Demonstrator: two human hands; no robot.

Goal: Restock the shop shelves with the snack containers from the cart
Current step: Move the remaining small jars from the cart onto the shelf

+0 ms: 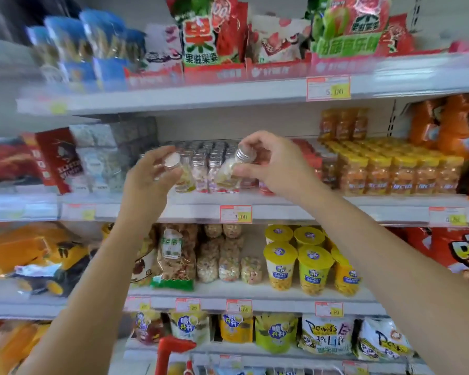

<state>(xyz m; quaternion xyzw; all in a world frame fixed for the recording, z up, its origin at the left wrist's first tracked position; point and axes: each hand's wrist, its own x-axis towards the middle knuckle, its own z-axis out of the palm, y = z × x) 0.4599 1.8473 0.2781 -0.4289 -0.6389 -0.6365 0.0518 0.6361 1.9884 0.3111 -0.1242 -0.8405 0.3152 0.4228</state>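
Two snack jars held at the front edge of the middle shelf, one in each hand.

The left hand (149, 174) curls round the left jar (173, 161), whose cap tips toward the camera. The right hand (271, 163) pinches the right jar (232, 169) near its silver cap, long axis leaning, base down-left. Both are just in front of the row of jars (209, 158) on the middle shelf (336, 209). The right jar's base looks nearer a place and probably needs righting first.

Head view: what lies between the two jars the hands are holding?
Shelved silver-lidded jars, in the head view, between the left jar and right jar.
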